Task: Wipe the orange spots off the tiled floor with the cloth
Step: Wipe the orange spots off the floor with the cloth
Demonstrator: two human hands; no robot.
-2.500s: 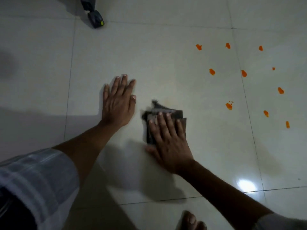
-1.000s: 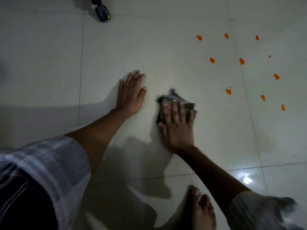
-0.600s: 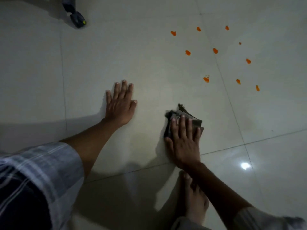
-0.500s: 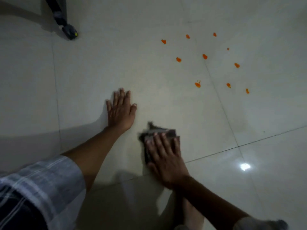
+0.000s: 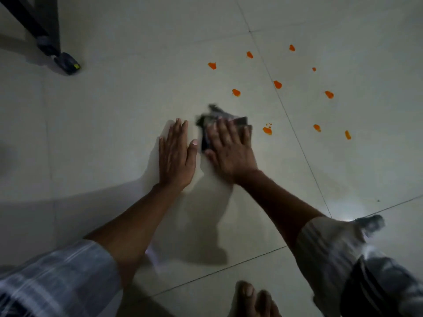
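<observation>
Cloth (image 5: 225, 121) now seemingly nearer spots (image 5: 267, 130)

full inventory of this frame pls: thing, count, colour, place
orange spots: ten, orange, scattered upper right, nearest just right of the cloth
cloth: one, dark grey, centre, flat under the right hand
tiled floor: pale glossy tiles, thin dark grout lines, whole view
furniture leg with caster: one, dark, top left
left hand: flat on the floor, fingers spread, beside the cloth
right hand: palm down, pressing the cloth
sleeves: two, grey striped, bottom corners
bare foot: toes, bottom edge
</observation>
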